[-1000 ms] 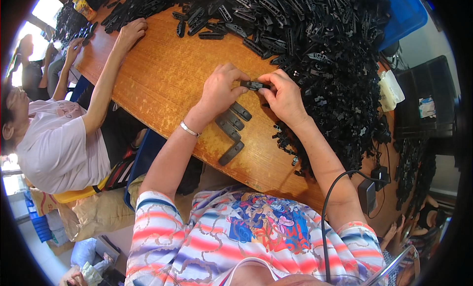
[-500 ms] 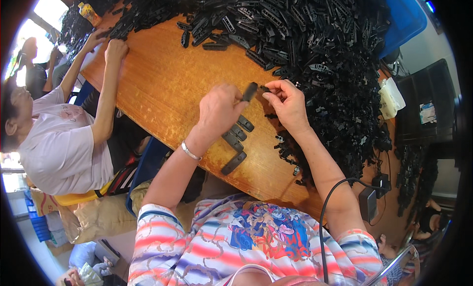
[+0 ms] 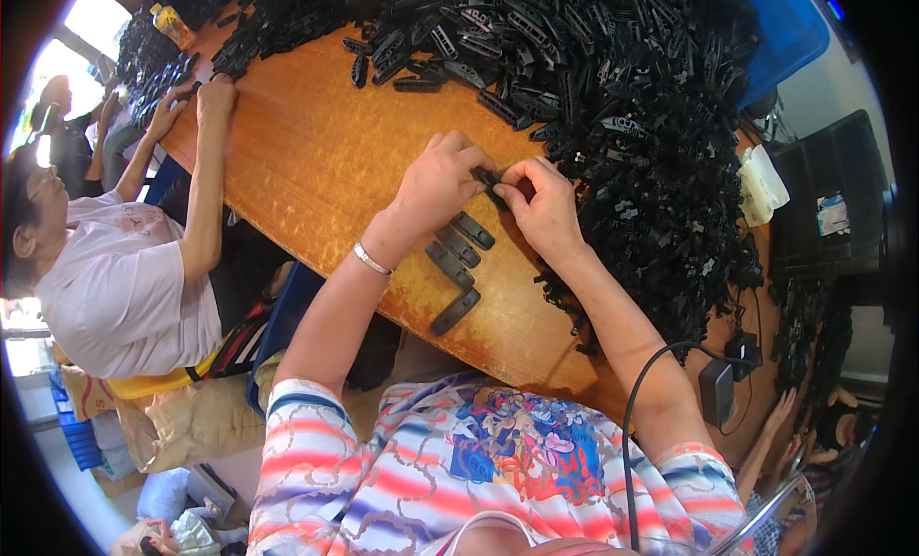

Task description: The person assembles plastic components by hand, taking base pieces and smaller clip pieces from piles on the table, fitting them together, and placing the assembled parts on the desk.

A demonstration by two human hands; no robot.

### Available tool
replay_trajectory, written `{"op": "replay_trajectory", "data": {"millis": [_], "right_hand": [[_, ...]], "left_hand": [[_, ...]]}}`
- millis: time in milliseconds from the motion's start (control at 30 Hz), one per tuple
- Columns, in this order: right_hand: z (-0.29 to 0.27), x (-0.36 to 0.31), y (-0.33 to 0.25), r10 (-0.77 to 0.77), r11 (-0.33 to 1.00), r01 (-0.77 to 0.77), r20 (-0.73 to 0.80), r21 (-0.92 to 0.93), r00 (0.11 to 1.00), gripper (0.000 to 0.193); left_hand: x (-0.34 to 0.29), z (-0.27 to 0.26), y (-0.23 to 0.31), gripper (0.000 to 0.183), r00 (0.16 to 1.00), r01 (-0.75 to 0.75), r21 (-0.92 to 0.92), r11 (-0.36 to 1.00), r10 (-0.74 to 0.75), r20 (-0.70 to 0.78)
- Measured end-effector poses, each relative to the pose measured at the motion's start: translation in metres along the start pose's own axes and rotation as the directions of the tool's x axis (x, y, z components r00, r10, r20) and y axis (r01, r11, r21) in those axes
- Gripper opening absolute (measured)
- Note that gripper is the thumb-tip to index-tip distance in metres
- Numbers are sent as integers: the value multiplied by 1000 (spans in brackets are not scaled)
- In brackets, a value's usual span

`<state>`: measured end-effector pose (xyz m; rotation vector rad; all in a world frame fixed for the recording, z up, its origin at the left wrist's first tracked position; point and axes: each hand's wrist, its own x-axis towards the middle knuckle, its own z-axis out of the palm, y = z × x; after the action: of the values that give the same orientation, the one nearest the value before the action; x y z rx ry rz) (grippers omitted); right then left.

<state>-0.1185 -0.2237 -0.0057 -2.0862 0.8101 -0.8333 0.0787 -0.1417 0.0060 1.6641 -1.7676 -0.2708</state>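
Over the wooden table my two hands meet at a long black plastic piece. My left hand pinches it between thumb and fingers. My right hand, fingers closed, presses at its right end; any small part there is hidden by the fingertips. Just below my left hand lie several similar black plastic strips with rounded ends, set roughly side by side. To the right of my right hand spreads a pile of small black parts.
A heap of long black plastic pieces covers the far side, beside a blue bin. At left a co-worker handles parts near a yellow bottle. A black cable with an adapter runs by my right arm.
My hands have come together; the right one moved left and slightly down, bringing its fingertips onto the piece in my left hand. The co-worker's hands shifted a little.
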Motion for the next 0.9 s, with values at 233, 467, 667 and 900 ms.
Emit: {"op": "replay_trajectory", "data": {"millis": [233,467,667,900], "right_hand": [[-1,8,-3,-180,968,193,96,-162,979,18],[-10,11,-4,-95,973,132,193,-191,977,15],[-21,35,-3,350,919,-260,307,-297,885,28],[-27,47,1,387,886,-237,356,-399,850,32]], "left_hand": [[-3,5,-10,27,999,52,-66,996,-52,3],[-6,3,-13,21,993,114,-120,986,-108,55],[8,-6,2,22,946,299,-97,949,-281,163],[25,-4,0,19,901,357,-35,934,-334,276]]}}
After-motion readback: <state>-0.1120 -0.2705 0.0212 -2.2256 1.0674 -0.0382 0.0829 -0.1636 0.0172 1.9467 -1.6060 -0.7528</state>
